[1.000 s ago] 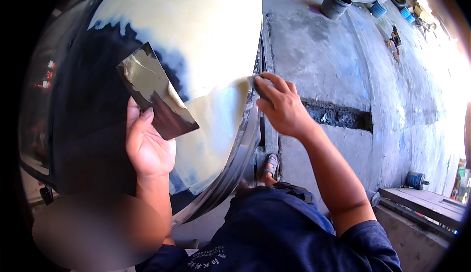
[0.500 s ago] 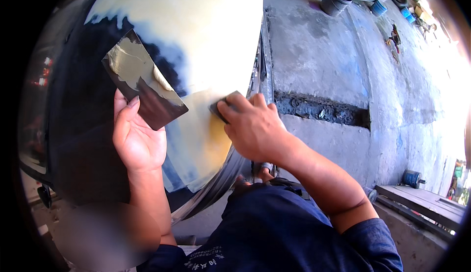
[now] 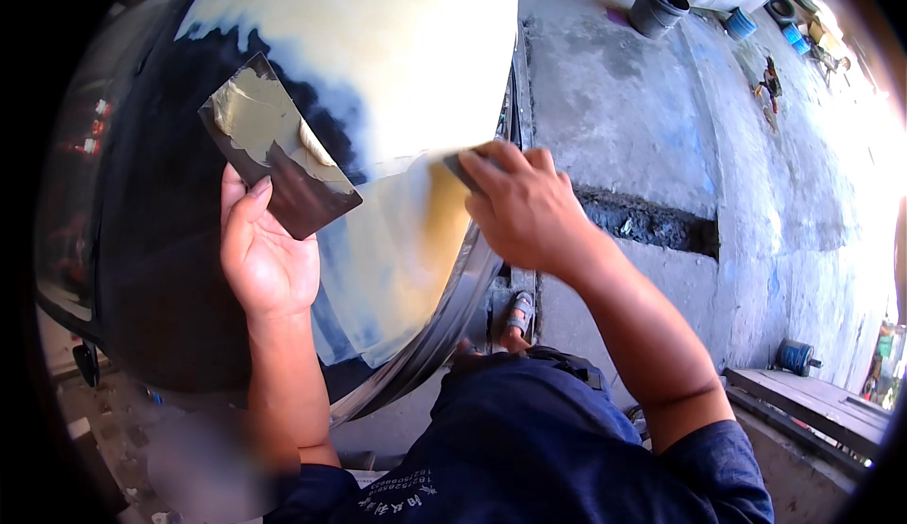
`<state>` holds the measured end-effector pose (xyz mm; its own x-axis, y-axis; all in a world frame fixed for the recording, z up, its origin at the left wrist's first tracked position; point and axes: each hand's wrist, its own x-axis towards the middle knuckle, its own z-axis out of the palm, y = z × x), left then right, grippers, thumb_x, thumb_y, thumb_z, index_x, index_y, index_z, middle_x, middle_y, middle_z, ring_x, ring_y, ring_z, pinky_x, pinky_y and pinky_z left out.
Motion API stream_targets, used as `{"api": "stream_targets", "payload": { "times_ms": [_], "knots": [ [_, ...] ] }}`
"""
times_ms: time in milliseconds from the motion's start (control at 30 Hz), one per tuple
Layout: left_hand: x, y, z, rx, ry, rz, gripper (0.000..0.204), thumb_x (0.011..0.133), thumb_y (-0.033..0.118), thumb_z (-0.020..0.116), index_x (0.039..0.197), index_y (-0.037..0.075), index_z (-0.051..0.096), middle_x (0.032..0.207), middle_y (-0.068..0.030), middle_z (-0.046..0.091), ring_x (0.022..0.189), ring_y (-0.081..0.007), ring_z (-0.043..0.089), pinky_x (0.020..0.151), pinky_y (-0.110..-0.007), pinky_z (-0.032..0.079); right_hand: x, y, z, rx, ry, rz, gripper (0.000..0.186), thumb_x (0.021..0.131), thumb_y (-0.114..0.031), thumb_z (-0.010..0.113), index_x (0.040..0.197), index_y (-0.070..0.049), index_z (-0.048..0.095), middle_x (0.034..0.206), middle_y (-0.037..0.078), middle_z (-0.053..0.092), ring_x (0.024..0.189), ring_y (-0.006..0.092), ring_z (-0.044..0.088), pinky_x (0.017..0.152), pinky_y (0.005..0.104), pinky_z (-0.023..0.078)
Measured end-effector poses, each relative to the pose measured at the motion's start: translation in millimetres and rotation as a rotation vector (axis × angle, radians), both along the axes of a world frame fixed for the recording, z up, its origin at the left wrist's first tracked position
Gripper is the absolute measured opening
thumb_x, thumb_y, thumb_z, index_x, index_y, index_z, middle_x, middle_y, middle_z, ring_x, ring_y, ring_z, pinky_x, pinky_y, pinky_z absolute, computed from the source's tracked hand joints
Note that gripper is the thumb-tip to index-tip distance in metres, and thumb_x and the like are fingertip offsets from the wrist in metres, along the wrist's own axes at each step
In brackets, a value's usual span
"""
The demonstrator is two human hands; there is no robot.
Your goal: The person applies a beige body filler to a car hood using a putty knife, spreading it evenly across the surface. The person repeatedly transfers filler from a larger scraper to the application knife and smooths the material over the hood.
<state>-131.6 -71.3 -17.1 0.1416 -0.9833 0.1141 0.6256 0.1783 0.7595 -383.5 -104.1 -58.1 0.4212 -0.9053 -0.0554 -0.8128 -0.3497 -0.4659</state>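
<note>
Cream filler [image 3: 406,42] spread over much of the car bonnet [image 3: 179,184], with the near section less even

Broad, pale coverage has been given to the far part of the bonnet, ending in a ragged border against dark paint [image 3: 161,307]. On the near section, a thinner layer [image 3: 378,259] is streaked with blue-grey and marked by a yellower patch [image 3: 442,207] toward the outer edge, so that section is judged only partly finished. Plenty of putty [image 3: 260,113] is left on the flat, dark board [image 3: 326,203], which is held tilted above the bonnet by the left hand [image 3: 274,274], its lower end pinched between thumb and fingers. A small, dark spreader [image 3: 460,172] is gripped by the right hand [image 3: 529,203] close to the outer edge; whether the surface is touched by its blade cannot be told. The hands are held well apart. Dark paint is left uncovered toward the windscreen [image 3: 71,212]; whether it is to be coated cannot be told.
</note>
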Motion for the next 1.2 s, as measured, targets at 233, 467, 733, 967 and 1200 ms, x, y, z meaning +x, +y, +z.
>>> {"api": "stream_targets", "payload": {
  "times_ms": [233,467,733,967,1200],
  "knots": [
    [1,-1,0,-0.033,0.018,0.013,0.050,0.091,0.004,0.046,0.141,0.001,0.042,0.134,-0.0129,0.056,0.124,-0.0242,0.054,0.107,-0.041,0.041,39,7,8,-0.005,0.083,0.136,0.042,0.092,-0.023,0.051,0.130,-0.007,0.054,0.125,0.014,0.055,0.109,0.0399,0.054,0.084,0.0542,0.049],
    [-3,-1,4,-0.040,0.010,0.004,0.046,0.092,0.004,0.046,0.138,0.000,0.044,0.131,-0.0129,0.058,0.121,-0.0240,0.056,0.106,-0.041,0.042,26,57,-5,-0.073,0.001,0.236,0.047,0.087,-0.022,0.059,0.131,-0.008,0.052,0.120,0.011,0.054,0.101,0.0370,0.054,0.074,0.0497,0.048],
    [-2,-1,1,-0.014,-0.056,0.079,0.045,0.091,0.005,0.046,0.136,0.000,0.046,0.131,-0.0126,0.058,0.120,-0.0234,0.057,0.106,-0.040,0.042,-2,104,-23,-0.129,-0.073,0.272,0.050,0.085,-0.024,0.062,0.134,-0.014,0.052,0.132,0.010,0.049,0.110,0.0362,0.049,0.079,0.0457,0.045],
    [2,-2,2,-0.024,-0.101,0.097,0.048,0.091,0.007,0.047,0.139,0.000,0.044,0.132,-0.0124,0.057,0.121,-0.0228,0.056,0.105,-0.040,0.043,-16,-6,-22,0.011,-0.057,-0.039,0.046,0.097,-0.028,0.046,0.140,-0.013,0.050,0.140,0.014,0.046,0.121,0.0406,0.046,0.099,0.0557,0.043],
    [2,-1,0,-0.012,-0.106,0.075,0.048,0.091,0.007,0.047,0.139,0.000,0.044,0.132,-0.0121,0.057,0.122,-0.0225,0.055,0.105,-0.040,0.042,8,16,-8,0.122,0.072,0.115,0.047,0.094,-0.025,0.050,0.139,-0.010,0.049,0.138,0.013,0.046,0.119,0.0408,0.048,0.099,0.0553,0.042]
  ]
}}
